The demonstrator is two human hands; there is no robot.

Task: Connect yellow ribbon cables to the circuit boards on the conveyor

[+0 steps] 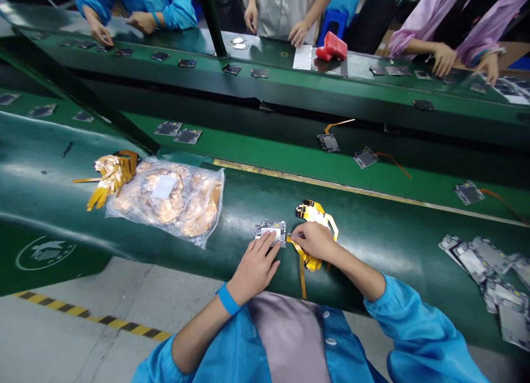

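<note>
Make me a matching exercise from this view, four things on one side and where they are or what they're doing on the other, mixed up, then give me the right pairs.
1. Left hand
2. Right hand
3. Clear plastic bag
4. Pile of boards

A. Lies toward the right end of the near worktop
B. Rests with fingers spread on a circuit board
C. Has a white label showing
D. Pinches a thin grey item at the board's edge

Pairs: 1-B, 2-D, 3-C, 4-A
</note>
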